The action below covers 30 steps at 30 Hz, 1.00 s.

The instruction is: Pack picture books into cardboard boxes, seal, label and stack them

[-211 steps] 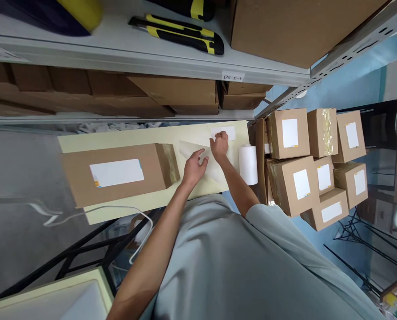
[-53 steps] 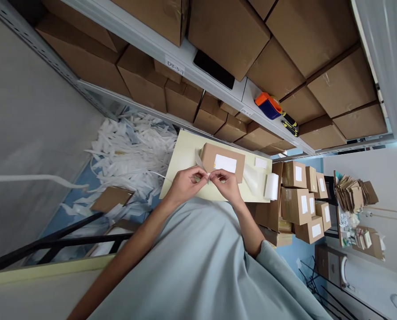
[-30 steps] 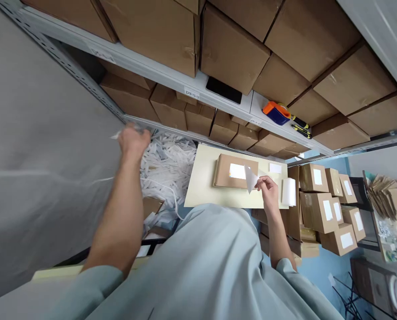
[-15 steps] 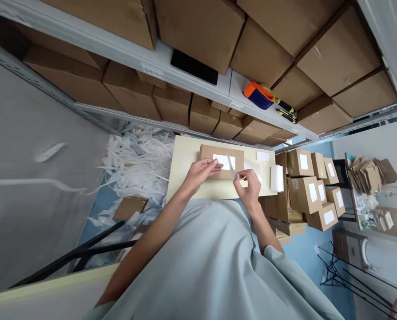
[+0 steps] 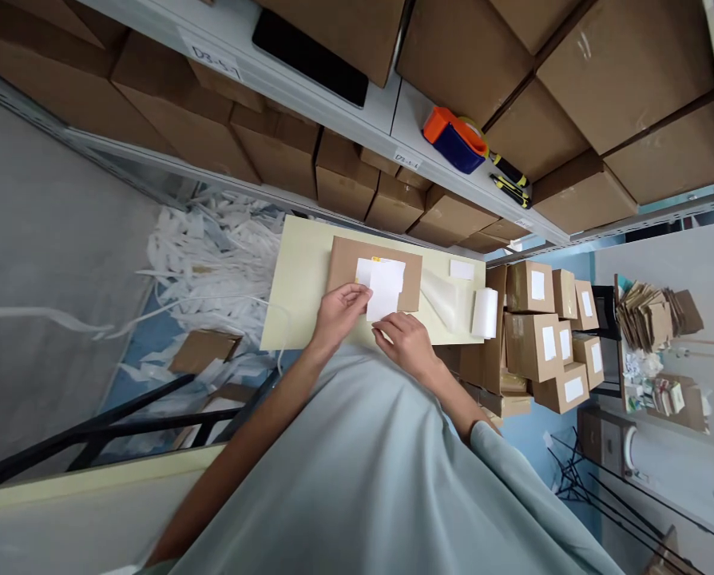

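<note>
A long brown cardboard box lies on a pale yellow table. A white label is stuck on top of it. A second white label hangs over the box's near edge, held between both hands. My left hand pinches its left edge. My right hand pinches its lower corner, just off the box's near side.
A sheet of clear backing, a white label roll and a loose label lie on the table's right end. Stacked labelled boxes stand to the right. White paper strips litter the floor to the left. Shelves of boxes rise behind, with an orange tape dispenser.
My left hand came back from the strip pile at the left to the box. Both hands now hold the white label flat over the box's near edge.
</note>
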Motion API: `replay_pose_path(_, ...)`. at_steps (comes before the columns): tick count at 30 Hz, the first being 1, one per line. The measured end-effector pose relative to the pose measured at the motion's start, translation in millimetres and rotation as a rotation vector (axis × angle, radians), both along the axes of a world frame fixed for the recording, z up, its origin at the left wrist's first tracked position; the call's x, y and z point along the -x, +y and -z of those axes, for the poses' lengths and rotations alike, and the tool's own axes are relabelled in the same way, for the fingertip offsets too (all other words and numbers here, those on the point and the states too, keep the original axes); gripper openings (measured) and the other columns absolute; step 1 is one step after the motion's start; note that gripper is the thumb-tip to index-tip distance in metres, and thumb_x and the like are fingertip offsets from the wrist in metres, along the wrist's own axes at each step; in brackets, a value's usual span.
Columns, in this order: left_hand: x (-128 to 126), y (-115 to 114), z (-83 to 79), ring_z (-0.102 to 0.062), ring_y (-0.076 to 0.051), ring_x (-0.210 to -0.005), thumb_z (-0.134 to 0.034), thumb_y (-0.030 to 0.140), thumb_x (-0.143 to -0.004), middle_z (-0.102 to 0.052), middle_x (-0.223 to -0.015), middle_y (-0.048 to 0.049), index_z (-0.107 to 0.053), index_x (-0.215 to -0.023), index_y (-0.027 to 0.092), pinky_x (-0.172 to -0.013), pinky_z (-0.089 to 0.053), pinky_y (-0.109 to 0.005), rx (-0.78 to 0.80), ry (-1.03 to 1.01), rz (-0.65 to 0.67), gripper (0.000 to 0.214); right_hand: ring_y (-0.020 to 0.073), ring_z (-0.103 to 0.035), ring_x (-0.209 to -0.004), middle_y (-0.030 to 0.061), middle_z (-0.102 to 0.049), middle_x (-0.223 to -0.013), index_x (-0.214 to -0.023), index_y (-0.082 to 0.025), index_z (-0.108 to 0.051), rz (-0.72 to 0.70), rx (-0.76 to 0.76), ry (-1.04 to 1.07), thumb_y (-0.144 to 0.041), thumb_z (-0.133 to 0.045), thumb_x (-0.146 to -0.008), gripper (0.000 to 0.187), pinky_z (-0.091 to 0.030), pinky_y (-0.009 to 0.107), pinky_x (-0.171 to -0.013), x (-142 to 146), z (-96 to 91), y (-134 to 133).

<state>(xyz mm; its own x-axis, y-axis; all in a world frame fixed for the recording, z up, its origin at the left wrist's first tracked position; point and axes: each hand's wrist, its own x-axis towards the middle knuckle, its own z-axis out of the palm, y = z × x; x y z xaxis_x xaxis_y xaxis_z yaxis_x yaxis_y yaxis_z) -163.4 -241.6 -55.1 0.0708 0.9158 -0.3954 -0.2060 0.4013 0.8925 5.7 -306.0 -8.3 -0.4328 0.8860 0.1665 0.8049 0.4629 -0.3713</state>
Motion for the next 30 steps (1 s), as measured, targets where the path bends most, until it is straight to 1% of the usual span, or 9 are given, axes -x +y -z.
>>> replay_pose_path(3,-0.7,-1.4,6.3,-0.077,-0.026,-0.091,-0.087,0.071,-0.070,-0.079,-0.091,-0.0087,-0.071,-0.086,0.022,-0.088,-0.066,-0.040,-0.089,0.048,0.080,0.054,0.0233,-0.074,-0.093,0.0100,-0.080,-0.103,-0.112,-0.023,-0.081,0.095,0.012,0.147,-0.029,-0.059,-0.115,0.023,-0.059,0.038,-0.086,-24.2,-6.6,14.0)
replay_pose_path(7,-1.2,-6.5,1.0,-0.075,-0.025,-0.092,-0.080,0.070,-0.080,-0.078,-0.091,-0.0064,-0.072,-0.084,0.023,-0.091,-0.063,-0.037,-0.190,0.199,0.228,0.048,0.0223,-0.074,-0.090,0.0092,-0.078,-0.107,-0.116,-0.027,-0.085,0.285,0.094,0.269,-0.037,-0.060,-0.115,0.028,-0.062,0.037,-0.086,-63.2,-17.9,44.4)
replay_pose_path(9,-4.5,-9.8,-4.9,-0.074,-0.024,-0.091,-0.076,0.068,-0.084,-0.078,-0.090,-0.0054,-0.073,-0.086,0.023,-0.088,-0.062,-0.035,-0.216,0.266,0.292,0.045,0.0210,-0.072,-0.087,0.0078,-0.077,-0.106,-0.114,-0.027,-0.087,0.287,0.170,0.288,-0.039,-0.063,-0.113,0.027,-0.061,0.036,-0.083,-81.0,-19.9,58.7)
replay_pose_path(13,-18.1,-17.0,-12.8,-0.073,-0.023,-0.090,-0.073,0.065,-0.089,-0.078,-0.091,-0.0045,-0.076,-0.089,0.023,-0.087,-0.060,-0.033,-0.238,0.347,0.343,0.042,0.0182,-0.070,-0.083,0.0051,-0.077,-0.101,-0.102,-0.025,-0.086,0.185,0.332,0.282,-0.033,-0.068,-0.108,0.021,-0.057,0.032,-0.079,-108.8,-14.2,73.8)
replay_pose_path(16,-30.9,-22.2,-8.8,-0.076,-0.025,-0.095,-0.075,0.064,-0.090,-0.080,-0.097,-0.0062,-0.076,-0.095,0.023,-0.093,-0.062,-0.036,-0.208,0.388,0.232,0.041,0.0172,-0.068,-0.081,0.0030,-0.075,-0.097,-0.095,-0.024,-0.082,0.139,0.371,0.293,-0.029,-0.069,-0.105,0.017,-0.055,0.031,-0.077,-125.6,-5.6,74.5)
replay_pose_path(18,-38.2,-24.6,-0.4,-0.077,-0.027,-0.107,-0.080,0.060,-0.087,-0.082,-0.111,-0.0088,-0.076,-0.109,0.024,-0.101,-0.062,-0.040,-0.185,0.419,0.070,0.043,0.0175,-0.066,-0.079,0.0022,-0.073,-0.092,-0.091,-0.024,-0.079,0.157,0.338,0.325,-0.029,-0.069,-0.104,0.017,-0.054,0.032,-0.075,-135.8,-0.6,73.0)
replay_pose_path(21,-46.4,-26.7,16.4,-0.076,-0.029,-0.121,-0.086,0.052,-0.080,-0.079,-0.131,-0.0135,-0.068,-0.130,0.023,-0.107,-0.061,-0.044,-0.122,0.429,-0.152,0.060,0.0182,-0.064,-0.076,0.0018,-0.069,-0.087,-0.087,-0.025,-0.074,0.254,0.253,0.371,-0.031,-0.067,-0.104,0.020,-0.054,0.033,-0.073,-145.7,3.3,69.8)
replay_pose_path(24,-54.3,-27.9,29.7,-0.076,-0.029,-0.120,-0.085,0.051,-0.079,-0.080,-0.127,-0.0156,-0.069,-0.124,0.021,-0.105,-0.062,-0.044,-0.008,0.360,-0.234,0.056,0.0181,-0.063,-0.074,0.0019,-0.069,-0.087,-0.089,-0.025,-0.073,0.294,0.183,0.410,-0.030,-0.066,-0.106,0.020,-0.054,0.033,-0.072,-142.5,2.1,62.1)
replay_pose_path(30,-67.0,-25.4,33.2,-0.078,-0.029,-0.113,-0.086,0.066,-0.077,-0.081,-0.122,-0.0162,-0.075,-0.118,0.018,-0.097,-0.064,-0.040,0.059,0.223,-0.241,0.064,0.0183,-0.068,-0.085,0.0034,-0.071,-0.091,-0.093,-0.025,-0.073,-0.031,0.249,0.460,-0.025,-0.063,-0.110,0.020,-0.057,0.032,-0.078,-111.4,-5.0,36.7)
